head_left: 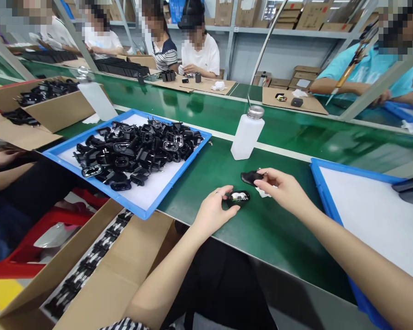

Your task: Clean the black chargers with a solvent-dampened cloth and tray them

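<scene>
My left hand grips a small black adapter housing between thumb and fingers. Its open side faces up and shows white and greenish parts inside. Just right of it and slightly higher, my right hand pinches a dark, curved black piece; whether it is a cover or a cloth I cannot make out. Under the right fingers a crumpled white wad lies on the green table. To the left, a blue-rimmed tray bears a heap of black plug housings, some with pins showing.
A white bottle with a metal cap stands beyond my hands, another behind the tray. At right is a second blue-rimmed tray with black parts. Cardboard boxes stand below and far left. Co-workers sit across the bench.
</scene>
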